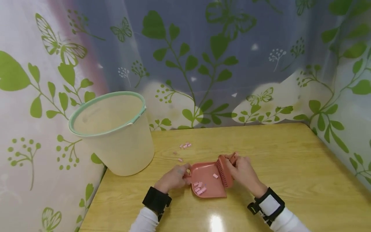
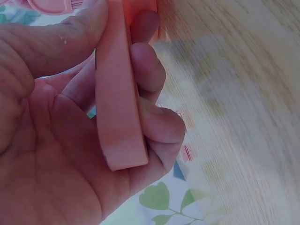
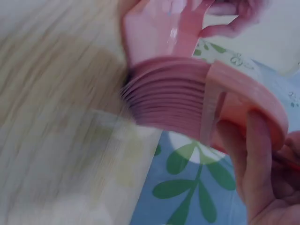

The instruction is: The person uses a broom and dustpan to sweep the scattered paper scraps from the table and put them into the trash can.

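Note:
A pink dustpan point(image 1: 207, 172) sits low over the table, its handle point(image 2: 119, 93) gripped by my left hand point(image 1: 174, 178) with the fingers curled round it. Several small pink pieces point(image 1: 200, 188) lie in the pan near the handle side, and a single one point(image 1: 215, 176) nearer the brush. In my right hand point(image 1: 244, 172) I hold a pink hand brush point(image 1: 225, 170). Its bristles point(image 3: 168, 93) meet the pan's open edge and look bent in the right wrist view. More pink pieces point(image 1: 185, 146) are scattered on the table beyond the pan.
A translucent bucket point(image 1: 124, 151) with a green rim stands at the table's left back corner, left of the loose pieces. The wooden table point(image 1: 290, 161) reaches a leaf-patterned curtain point(image 1: 185, 64) behind and at both sides.

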Tool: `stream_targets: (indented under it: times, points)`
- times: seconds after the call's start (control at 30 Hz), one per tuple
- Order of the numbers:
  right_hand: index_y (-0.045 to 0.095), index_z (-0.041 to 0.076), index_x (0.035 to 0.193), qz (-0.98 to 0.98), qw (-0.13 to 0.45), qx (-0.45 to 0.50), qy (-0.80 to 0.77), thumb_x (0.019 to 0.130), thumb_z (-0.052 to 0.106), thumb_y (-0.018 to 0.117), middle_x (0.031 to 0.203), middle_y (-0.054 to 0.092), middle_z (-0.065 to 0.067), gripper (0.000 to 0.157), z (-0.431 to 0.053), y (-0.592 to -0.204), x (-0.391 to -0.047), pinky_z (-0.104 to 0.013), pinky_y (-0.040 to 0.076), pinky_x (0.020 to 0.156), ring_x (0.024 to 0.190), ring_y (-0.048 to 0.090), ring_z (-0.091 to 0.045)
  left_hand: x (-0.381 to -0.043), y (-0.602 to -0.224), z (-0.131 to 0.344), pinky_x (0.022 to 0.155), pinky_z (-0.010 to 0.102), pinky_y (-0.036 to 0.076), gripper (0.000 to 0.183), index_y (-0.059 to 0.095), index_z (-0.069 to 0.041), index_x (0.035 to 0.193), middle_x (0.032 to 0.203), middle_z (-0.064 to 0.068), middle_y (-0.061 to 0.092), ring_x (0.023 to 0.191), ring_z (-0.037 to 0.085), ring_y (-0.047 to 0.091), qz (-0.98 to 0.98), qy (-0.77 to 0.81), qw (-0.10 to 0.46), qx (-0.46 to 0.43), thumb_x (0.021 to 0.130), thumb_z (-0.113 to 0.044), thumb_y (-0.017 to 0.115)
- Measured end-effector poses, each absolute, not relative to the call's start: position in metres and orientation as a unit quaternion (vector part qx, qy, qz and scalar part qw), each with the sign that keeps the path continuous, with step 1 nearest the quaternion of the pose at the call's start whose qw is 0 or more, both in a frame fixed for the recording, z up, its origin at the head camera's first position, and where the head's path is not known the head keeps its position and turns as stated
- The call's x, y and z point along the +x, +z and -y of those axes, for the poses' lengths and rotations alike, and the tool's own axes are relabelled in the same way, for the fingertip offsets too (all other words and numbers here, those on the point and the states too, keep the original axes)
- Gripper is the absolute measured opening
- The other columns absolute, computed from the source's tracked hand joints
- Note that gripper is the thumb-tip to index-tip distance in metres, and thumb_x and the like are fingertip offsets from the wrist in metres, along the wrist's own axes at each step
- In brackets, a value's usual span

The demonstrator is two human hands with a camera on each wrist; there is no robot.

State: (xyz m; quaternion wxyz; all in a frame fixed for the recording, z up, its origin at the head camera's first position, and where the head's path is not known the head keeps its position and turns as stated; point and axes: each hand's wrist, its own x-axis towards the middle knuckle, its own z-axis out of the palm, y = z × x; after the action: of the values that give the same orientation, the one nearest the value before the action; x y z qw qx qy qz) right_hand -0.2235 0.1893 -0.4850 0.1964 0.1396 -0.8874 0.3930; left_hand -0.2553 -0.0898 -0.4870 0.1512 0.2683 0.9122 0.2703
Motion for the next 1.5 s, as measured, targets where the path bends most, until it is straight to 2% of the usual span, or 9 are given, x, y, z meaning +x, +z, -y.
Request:
stream_targets:
  times: [0.1, 0.27, 0.6, 0.7, 0.8, 0.93, 1.03, 1.23, 1.5]
  points:
    - [0.050, 0.011, 0.060, 0.889, 0.204, 0.141, 0.385, 0.096, 0.011, 0.064, 0.051, 0.047, 0.002, 0.038, -0.178, -0.485, -0.221, -0.017, 0.025, 0.035, 0.037, 0.028, 0.002, -0.255, -0.487, 0.091, 0.067, 0.028, 0.047, 0.033, 0.058, -0.010, 0.119, 0.091, 0.002, 0.064, 0.075, 0.014, 0.056, -0.915, 0.269, 0.154, 0.259, 0.090, -0.007, 0.070]
    - [0.037, 0.019, 0.055, 0.897, 0.182, 0.147, 0.374, 0.096, 0.015, 0.064, 0.048, 0.027, 0.012, 0.049, -0.157, -0.484, -0.212, -0.015, 0.021, 0.035, 0.036, 0.027, 0.004, -0.250, -0.492, 0.097, 0.067, 0.028, 0.047, 0.032, 0.058, -0.009, 0.118, 0.090, 0.002, 0.064, 0.074, 0.014, 0.056, -0.913, 0.277, 0.157, 0.256, 0.089, -0.004, 0.070]
    - [0.047, 0.016, 0.057, 0.893, 0.103, 0.156, 0.409, 0.098, 0.015, 0.061, 0.046, 0.038, 0.007, 0.043, -0.121, -0.473, -0.207, -0.017, 0.027, 0.035, 0.036, 0.035, 0.001, -0.245, -0.497, 0.111, 0.071, 0.031, 0.049, 0.035, 0.059, -0.010, 0.121, 0.095, 0.003, 0.066, 0.080, 0.013, 0.058, -0.914, 0.300, 0.156, 0.223, 0.088, -0.006, 0.071]
    - [0.045, 0.011, 0.056, 0.874, 0.085, 0.161, 0.450, 0.099, 0.015, 0.060, 0.062, 0.063, -0.002, 0.045, -0.124, -0.473, -0.207, -0.019, 0.032, 0.037, 0.039, 0.037, -0.001, -0.244, -0.499, 0.114, 0.071, 0.031, 0.049, 0.039, 0.057, -0.010, 0.127, 0.096, 0.001, 0.065, 0.081, 0.012, 0.058, -0.914, 0.298, 0.155, 0.226, 0.090, -0.009, 0.070]
    - [0.065, 0.003, 0.072, 0.850, 0.085, 0.164, 0.494, 0.098, 0.014, 0.061, 0.084, 0.073, -0.011, 0.029, -0.136, -0.475, -0.205, -0.022, 0.039, 0.037, 0.041, 0.045, -0.004, -0.241, -0.504, 0.118, 0.071, 0.028, 0.049, 0.043, 0.054, -0.008, 0.133, 0.093, -0.002, 0.063, 0.079, 0.009, 0.057, -0.914, 0.285, 0.147, 0.249, 0.093, -0.013, 0.068]
    - [0.070, -0.002, 0.113, 0.838, 0.112, 0.145, 0.513, 0.098, 0.017, 0.062, 0.077, 0.072, -0.011, 0.025, -0.162, -0.477, -0.204, -0.026, 0.042, 0.037, 0.042, 0.051, -0.007, -0.236, -0.510, 0.124, 0.067, 0.024, 0.046, 0.048, 0.051, -0.004, 0.136, 0.085, -0.004, 0.061, 0.073, 0.007, 0.055, -0.906, 0.286, 0.118, 0.289, 0.093, -0.020, 0.067]
    - [0.068, -0.003, 0.119, 0.836, 0.120, 0.123, 0.521, 0.100, 0.015, 0.060, 0.071, 0.070, -0.010, 0.027, -0.180, -0.480, -0.203, -0.027, 0.040, 0.037, 0.040, 0.047, -0.007, -0.234, -0.513, 0.128, 0.064, 0.023, 0.046, 0.049, 0.051, -0.001, 0.135, 0.082, -0.003, 0.061, 0.070, 0.008, 0.054, -0.898, 0.297, 0.100, 0.310, 0.093, -0.021, 0.066]
    - [0.064, -0.005, 0.124, 0.823, 0.121, 0.097, 0.547, 0.101, 0.014, 0.058, 0.082, 0.071, -0.018, 0.031, -0.194, -0.486, -0.201, -0.028, 0.043, 0.040, 0.044, 0.051, -0.012, -0.230, -0.510, 0.144, 0.076, 0.026, 0.048, 0.049, 0.048, -0.005, 0.139, 0.095, -0.002, 0.063, 0.082, 0.008, 0.056, -0.903, 0.290, 0.103, 0.301, 0.094, -0.017, 0.065]
    - [0.066, -0.004, 0.121, 0.833, 0.137, 0.076, 0.531, 0.101, 0.019, 0.059, 0.091, 0.072, -0.021, 0.031, -0.196, -0.493, -0.198, -0.027, 0.046, 0.043, 0.053, 0.059, -0.011, -0.219, -0.511, 0.182, 0.065, 0.027, 0.044, 0.057, 0.045, -0.001, 0.141, 0.086, 0.000, 0.057, 0.073, 0.011, 0.051, -0.916, 0.293, 0.075, 0.265, 0.091, -0.017, 0.067]
